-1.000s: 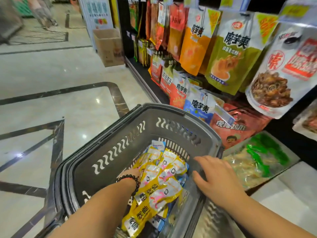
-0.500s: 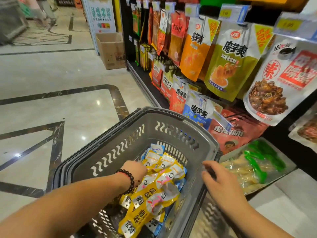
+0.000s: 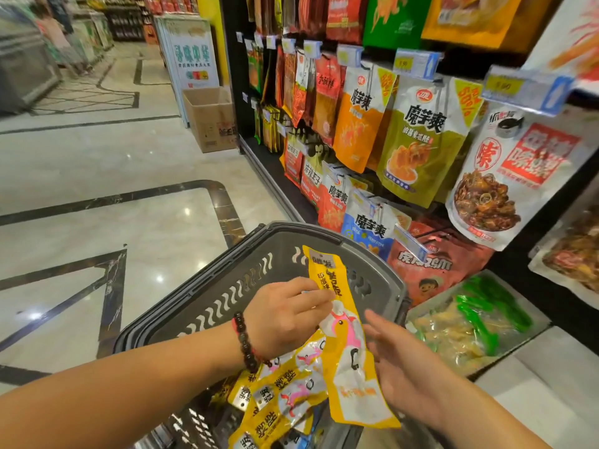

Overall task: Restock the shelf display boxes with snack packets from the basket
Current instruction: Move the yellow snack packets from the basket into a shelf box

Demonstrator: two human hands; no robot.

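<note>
Left hand (image 3: 285, 319) lifts long yellow plastic snack packet (image 3: 343, 338) above grey plastic basket (image 3: 227, 286).
Left fingers pinch its upper half; right hand (image 3: 402, 371) fingers relaxed, touching its lower edge. Hanging bags read 魔芋爽.

Left grip (image 3: 285, 315) pinched closed, right grip (image 3: 398, 367) flat, fingers straight

Yellow snack packet (image 3: 343, 332) raised upright above grey basket (image 3: 227, 286); more yellow packets (image 3: 278, 393) heaped inside basket.
</note>
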